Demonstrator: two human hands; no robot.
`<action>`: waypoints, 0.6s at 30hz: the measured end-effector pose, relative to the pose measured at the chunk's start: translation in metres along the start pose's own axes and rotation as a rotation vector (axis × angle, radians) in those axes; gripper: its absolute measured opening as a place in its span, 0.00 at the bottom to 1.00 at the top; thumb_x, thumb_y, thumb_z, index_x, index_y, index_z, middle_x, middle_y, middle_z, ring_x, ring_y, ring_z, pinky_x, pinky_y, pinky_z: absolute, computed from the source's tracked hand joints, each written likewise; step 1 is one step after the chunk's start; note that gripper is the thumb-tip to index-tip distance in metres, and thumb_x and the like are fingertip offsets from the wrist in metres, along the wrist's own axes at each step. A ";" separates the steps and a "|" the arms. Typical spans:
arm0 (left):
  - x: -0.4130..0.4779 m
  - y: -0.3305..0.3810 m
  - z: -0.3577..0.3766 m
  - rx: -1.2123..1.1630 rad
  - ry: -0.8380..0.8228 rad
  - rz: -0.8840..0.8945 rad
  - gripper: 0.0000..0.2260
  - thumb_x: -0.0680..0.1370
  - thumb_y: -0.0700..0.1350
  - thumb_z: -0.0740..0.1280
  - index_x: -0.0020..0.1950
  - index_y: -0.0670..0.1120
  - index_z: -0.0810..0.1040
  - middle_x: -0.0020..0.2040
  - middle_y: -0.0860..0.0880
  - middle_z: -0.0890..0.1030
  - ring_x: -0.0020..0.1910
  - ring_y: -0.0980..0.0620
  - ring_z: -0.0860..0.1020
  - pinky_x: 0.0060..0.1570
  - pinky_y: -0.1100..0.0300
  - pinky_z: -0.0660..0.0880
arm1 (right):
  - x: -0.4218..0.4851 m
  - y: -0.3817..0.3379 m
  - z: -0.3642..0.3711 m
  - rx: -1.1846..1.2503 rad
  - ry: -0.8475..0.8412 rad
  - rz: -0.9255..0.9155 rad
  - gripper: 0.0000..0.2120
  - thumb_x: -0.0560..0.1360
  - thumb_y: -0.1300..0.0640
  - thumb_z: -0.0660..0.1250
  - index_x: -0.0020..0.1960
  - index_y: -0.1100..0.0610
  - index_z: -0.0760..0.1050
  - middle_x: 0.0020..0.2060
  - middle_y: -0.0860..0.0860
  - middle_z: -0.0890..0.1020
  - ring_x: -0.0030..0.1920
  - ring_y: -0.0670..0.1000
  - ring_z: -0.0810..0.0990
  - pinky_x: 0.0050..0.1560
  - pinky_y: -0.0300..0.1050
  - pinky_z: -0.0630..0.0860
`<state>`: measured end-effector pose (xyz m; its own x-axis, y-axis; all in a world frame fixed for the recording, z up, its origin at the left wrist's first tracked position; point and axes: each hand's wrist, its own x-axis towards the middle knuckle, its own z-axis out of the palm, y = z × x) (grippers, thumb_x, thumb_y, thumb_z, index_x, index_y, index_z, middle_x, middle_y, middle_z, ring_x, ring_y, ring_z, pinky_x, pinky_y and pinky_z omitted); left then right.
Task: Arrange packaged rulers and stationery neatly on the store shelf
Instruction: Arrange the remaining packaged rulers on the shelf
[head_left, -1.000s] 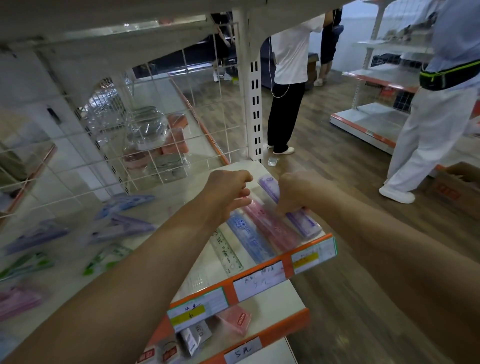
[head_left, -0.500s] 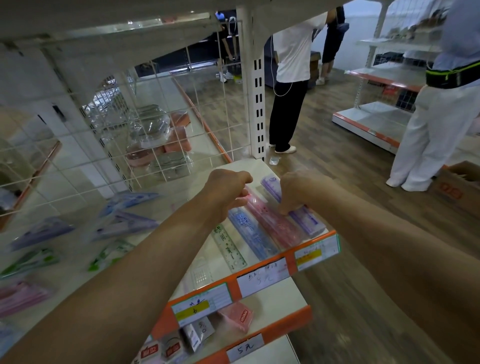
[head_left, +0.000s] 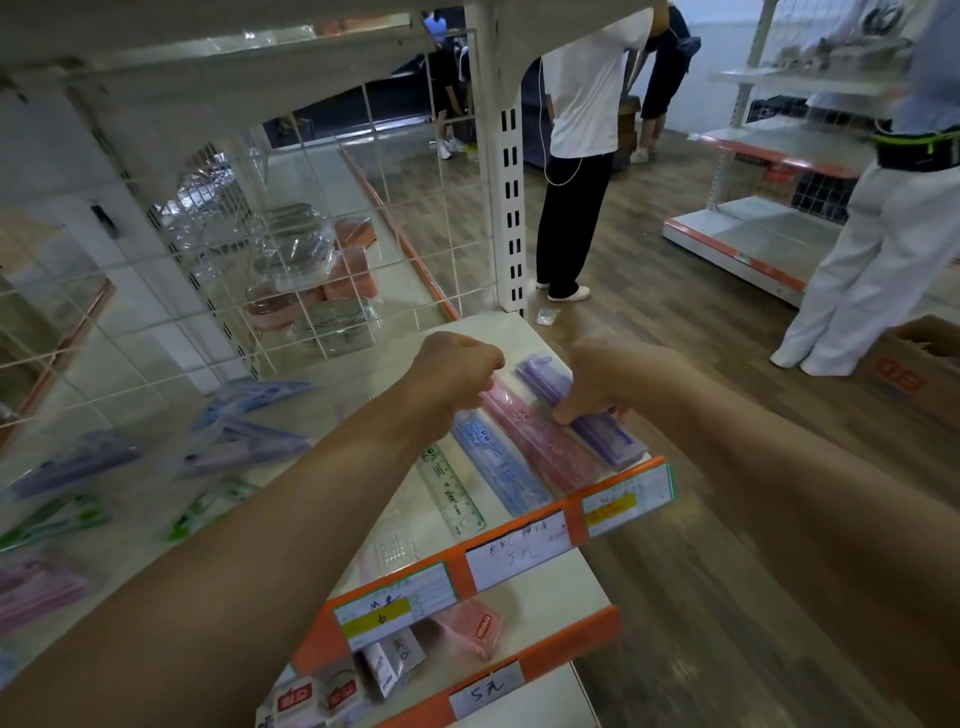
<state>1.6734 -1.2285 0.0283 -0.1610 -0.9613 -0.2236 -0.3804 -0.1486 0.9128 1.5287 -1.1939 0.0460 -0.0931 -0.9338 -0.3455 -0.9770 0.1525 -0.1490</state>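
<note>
Four long, flat rulers lie side by side at the right front corner of the white metal shelf (head_left: 524, 330), behind its orange price rail (head_left: 462, 571): a clear green ruler (head_left: 453, 493), then a glossy-sleeved blue pack (head_left: 496, 467), pink pack (head_left: 543, 449) and purple pack (head_left: 605, 434). The right hand (head_left: 608, 382) pinches the purple pack across its width. The left hand (head_left: 457, 371) is curled over the pink pack's far end; I cannot tell whether it grips.

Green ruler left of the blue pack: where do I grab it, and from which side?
Probably its near end, by the orange price rail. The green ruler lies flat, its far end close by the left hand and the blue pack close along its right edge. Come from above at the front and pinch across its width, lifting the free left edge first.
</note>
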 end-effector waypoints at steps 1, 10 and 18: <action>0.003 0.001 0.001 0.145 0.010 0.085 0.07 0.77 0.38 0.64 0.53 0.40 0.79 0.45 0.45 0.78 0.46 0.49 0.77 0.46 0.58 0.76 | 0.001 0.002 0.000 0.024 -0.006 0.001 0.22 0.72 0.51 0.72 0.58 0.64 0.74 0.48 0.56 0.79 0.51 0.56 0.82 0.53 0.49 0.79; 0.051 0.021 0.027 1.413 -0.310 0.721 0.27 0.74 0.39 0.67 0.72 0.54 0.66 0.68 0.52 0.72 0.66 0.49 0.68 0.61 0.50 0.71 | -0.001 0.009 0.008 -0.056 0.055 -0.027 0.17 0.72 0.48 0.71 0.38 0.59 0.68 0.33 0.51 0.73 0.31 0.49 0.75 0.37 0.42 0.76; 0.061 0.032 0.042 1.711 -0.441 0.788 0.23 0.74 0.43 0.69 0.69 0.52 0.70 0.61 0.50 0.77 0.59 0.47 0.76 0.56 0.52 0.75 | -0.005 0.010 0.010 -0.127 0.083 -0.055 0.17 0.72 0.48 0.70 0.38 0.54 0.63 0.29 0.50 0.70 0.27 0.48 0.69 0.30 0.40 0.69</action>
<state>1.6128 -1.2824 0.0293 -0.7929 -0.5307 -0.2996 -0.4243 0.8336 -0.3535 1.5215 -1.1843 0.0375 -0.0489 -0.9641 -0.2611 -0.9970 0.0629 -0.0454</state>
